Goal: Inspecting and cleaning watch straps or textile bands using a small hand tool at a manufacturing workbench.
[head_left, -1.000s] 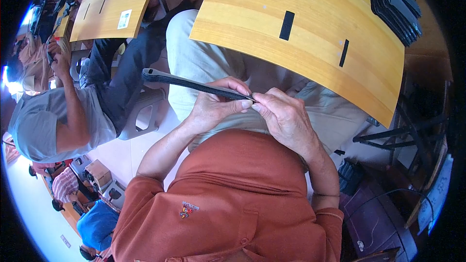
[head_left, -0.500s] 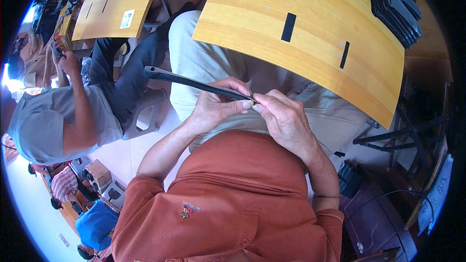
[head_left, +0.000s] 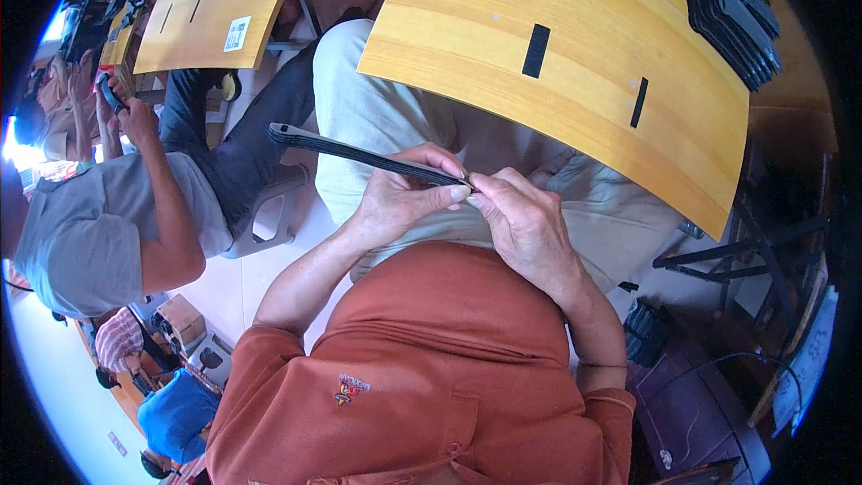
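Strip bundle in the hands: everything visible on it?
The strip bundle is long, narrow and slightly curved: grey on top, black along its layered edge, perhaps fabric or soft plastic. Layers are too fine to count. Its rounded left end, with a small dark opening, juts out over the light trousers. It slopes toward the right; the left hand grips it near the right end, where the right hand pinches, hiding the tip.

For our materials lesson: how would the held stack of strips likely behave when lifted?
The stack of strips is probably fairly stiff: its free end juts past the left hand with little sag. Its visible layers might slide apart if gripped loosely.
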Demonstrator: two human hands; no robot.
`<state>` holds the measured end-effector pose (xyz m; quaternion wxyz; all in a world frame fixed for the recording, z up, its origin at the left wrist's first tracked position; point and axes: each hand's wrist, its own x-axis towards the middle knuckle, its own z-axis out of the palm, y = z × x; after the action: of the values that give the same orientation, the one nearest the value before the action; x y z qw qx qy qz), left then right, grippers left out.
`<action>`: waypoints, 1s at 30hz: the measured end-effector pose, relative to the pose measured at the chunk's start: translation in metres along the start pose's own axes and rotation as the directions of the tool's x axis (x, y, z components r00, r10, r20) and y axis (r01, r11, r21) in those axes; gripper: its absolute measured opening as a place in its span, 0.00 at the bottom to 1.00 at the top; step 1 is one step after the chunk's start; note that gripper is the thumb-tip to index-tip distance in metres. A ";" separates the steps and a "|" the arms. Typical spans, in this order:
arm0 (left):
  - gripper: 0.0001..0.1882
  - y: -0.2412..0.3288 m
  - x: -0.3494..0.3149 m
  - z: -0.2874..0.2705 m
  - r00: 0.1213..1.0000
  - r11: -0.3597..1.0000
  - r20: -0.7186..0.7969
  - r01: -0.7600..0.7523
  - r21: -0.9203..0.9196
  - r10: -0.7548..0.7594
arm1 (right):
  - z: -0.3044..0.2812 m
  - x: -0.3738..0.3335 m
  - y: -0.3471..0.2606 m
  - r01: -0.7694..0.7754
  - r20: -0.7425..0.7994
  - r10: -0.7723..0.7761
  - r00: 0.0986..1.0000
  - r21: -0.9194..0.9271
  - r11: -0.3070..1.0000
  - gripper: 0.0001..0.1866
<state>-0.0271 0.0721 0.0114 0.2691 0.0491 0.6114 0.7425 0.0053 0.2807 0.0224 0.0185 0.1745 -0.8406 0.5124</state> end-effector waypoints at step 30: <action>0.08 -0.007 -0.005 0.008 0.995 0.913 0.001 -0.089 0.399 0.097 | -0.026 0.011 -0.020 0.004 0.358 0.145 0.922 -0.384 0.923 0.05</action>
<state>-0.0176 0.0780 0.0083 0.2120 0.1247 0.7491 0.6151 -0.0026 0.2920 0.0538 -0.1300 0.2326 -0.9167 0.2978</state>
